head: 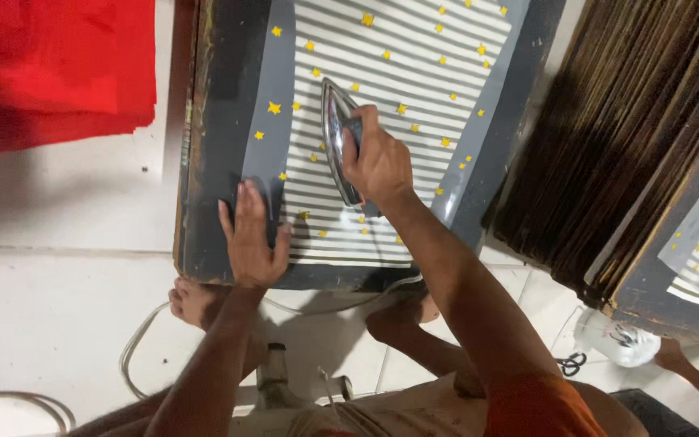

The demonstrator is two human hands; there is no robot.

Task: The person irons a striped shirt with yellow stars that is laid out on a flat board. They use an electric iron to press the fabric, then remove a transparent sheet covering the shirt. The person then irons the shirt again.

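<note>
Ironing the striped, starred cloth

Our right hand grips the iron; our left hand, flat and open beside it, risks a burn.

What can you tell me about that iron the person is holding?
The iron is a plain flat model with a shiny silver metal body and a dark handle on top. Its pointed nose aims away from the person. It lies flat on a grey and white striped fabric dotted with yellow stars, spread over a dark board. The right hand grips the handle and hides most of it. The left hand presses the fabric nearby, apart from the iron.
</note>
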